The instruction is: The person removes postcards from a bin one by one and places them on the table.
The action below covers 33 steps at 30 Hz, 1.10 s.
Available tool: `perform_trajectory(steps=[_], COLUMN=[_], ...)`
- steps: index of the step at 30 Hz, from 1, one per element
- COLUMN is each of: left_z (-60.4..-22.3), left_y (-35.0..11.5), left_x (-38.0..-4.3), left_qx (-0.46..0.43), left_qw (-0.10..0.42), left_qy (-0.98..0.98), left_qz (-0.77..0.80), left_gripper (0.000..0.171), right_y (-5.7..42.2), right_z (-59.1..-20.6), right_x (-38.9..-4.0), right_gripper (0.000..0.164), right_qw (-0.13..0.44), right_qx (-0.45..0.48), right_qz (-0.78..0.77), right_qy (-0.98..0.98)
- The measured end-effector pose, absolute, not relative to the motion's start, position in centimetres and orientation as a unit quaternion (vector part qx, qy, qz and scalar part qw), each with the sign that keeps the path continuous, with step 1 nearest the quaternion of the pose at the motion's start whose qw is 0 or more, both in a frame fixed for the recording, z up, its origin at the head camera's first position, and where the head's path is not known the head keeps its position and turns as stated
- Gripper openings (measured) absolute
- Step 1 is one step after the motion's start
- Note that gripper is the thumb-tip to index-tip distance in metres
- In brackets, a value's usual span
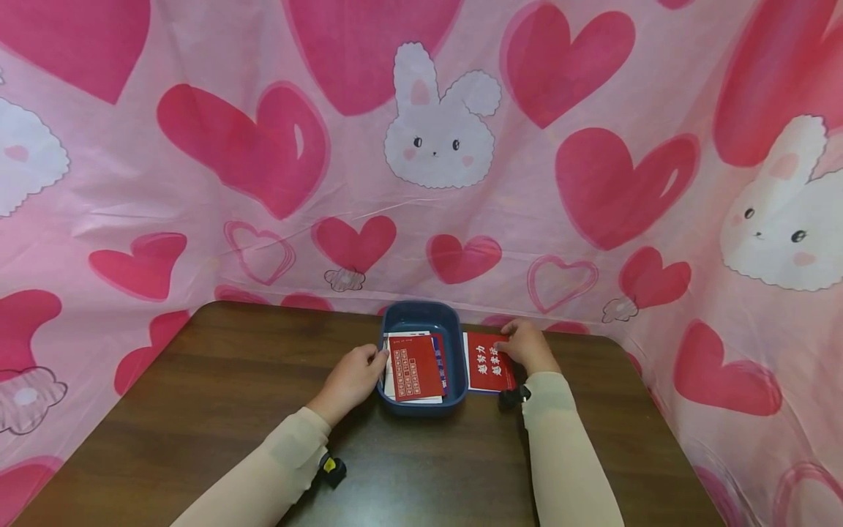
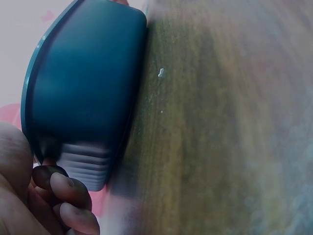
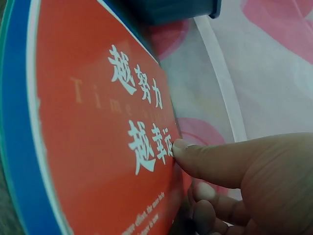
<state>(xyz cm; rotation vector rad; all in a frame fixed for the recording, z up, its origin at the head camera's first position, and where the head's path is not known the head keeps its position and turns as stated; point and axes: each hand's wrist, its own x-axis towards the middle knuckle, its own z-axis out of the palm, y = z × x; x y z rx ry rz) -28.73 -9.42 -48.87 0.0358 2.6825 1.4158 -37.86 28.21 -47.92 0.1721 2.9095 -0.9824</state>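
A dark blue plastic bin (image 1: pixel 423 411) stands at the back of the table, with several cards and papers inside. On top of them lies a red card (image 1: pixel 426 366) printed with small boxed characters. My left hand (image 1: pixel 356 375) grips the bin's left rim, its fingers curled at the ribbed end of the wall (image 2: pixel 85 164) in the left wrist view. To the right of the bin is a glossy red card (image 1: pixel 484 375) with large white characters, over blue-edged ones. My right hand (image 1: pixel 527 345) pinches its right edge, thumb (image 3: pixel 195 156) on the printed face and fingers behind.
The brown wooden table (image 1: pixel 250 410) reaches back to a pink curtain (image 1: pixel 435 208) with hearts and rabbits, which hangs close behind the bin and along both sides. Black wrist cameras are strapped to both sleeves, the left one (image 1: pixel 332 470) hanging low over the table.
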Motion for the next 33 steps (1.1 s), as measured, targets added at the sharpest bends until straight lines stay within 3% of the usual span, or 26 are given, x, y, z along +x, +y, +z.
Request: perform_trajectory(steps=[7, 12, 18, 33], left_z=[-48.8, -48.8, -48.8, -49.3], left_y=[-9.4, -9.3, -9.3, -9.3], left_x=[-28.7, -28.6, -28.6, -28.7], left_qx=[0.015, 0.018, 0.022, 0.029], left_qw=[0.045, 0.046, 0.044, 0.012], left_qy=[0.886, 0.886, 0.883, 0.896], left_qz=[0.461, 0.462, 0.467, 0.444], left_gripper=[0.033, 0.032, 0.032, 0.033], right_y=[30.2, 29.6, 27.4, 22.7], right_z=[-49.1, -47.8, -45.7, -42.5], right_x=[-39.3, -38.3, -37.0, -35.2], right_gripper=[0.038, 0.037, 0.034, 0.037], right_qw=[0.026, 0.028, 0.012, 0.036], right_qx=[0.03, 0.039, 0.009, -0.06], right_qz=[-0.351, -0.377, -0.412, -0.464], right_qy=[0.935, 0.925, 0.911, 0.883])
